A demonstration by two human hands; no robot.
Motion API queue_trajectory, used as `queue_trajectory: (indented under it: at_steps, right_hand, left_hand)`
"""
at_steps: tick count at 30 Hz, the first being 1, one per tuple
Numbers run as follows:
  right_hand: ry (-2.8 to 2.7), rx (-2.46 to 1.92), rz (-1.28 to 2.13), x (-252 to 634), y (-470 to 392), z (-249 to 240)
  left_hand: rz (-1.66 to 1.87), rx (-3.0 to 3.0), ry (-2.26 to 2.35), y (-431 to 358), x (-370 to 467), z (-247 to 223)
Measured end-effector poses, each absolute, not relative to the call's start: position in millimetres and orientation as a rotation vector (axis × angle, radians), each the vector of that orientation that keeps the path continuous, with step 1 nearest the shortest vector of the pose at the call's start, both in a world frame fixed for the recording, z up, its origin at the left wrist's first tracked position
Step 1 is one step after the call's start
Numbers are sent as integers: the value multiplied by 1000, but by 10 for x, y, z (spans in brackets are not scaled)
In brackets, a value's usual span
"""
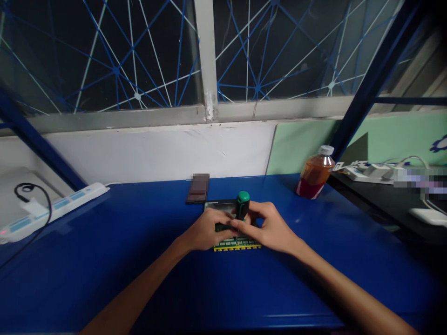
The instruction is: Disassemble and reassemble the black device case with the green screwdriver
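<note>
My right hand (270, 226) has its fingers closed round a screwdriver (242, 204) with a green-and-black handle. The screwdriver stands nearly upright, its lower end over a green tray (226, 243) with a yellow front edge and rows of small pale marks. My left hand (206, 229) is at the tray's left side. Its thumb and fingers come together close to the screwdriver's lower part; what lies between them is hidden. Behind the hands a dark-framed, greyish panel (219, 205) shows, partly covered by the fingers.
A phone (198, 188) lies behind the tray on the blue table (139, 251). A drink bottle (315, 174) stands at the back right. On the left is a white power strip (57, 211) with a black cable (49, 223). Another power strip (372, 172) lies right of the table.
</note>
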State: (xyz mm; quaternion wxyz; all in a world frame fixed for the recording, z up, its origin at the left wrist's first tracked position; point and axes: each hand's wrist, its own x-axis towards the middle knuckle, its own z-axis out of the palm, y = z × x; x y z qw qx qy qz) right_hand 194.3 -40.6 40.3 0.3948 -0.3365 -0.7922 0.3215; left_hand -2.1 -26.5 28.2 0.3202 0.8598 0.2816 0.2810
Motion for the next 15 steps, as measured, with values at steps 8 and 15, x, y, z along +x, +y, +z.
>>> queue_trajectory:
  at_steps: [8,15]
  right_hand:
    - [-2008,-864,791,1953,-399,388]
    - [-2003,-842,830,1951,-414,394]
  left_hand:
    - [748,2253,749,-267,-17,296]
    - [761,2285,739,-260,-21,303]
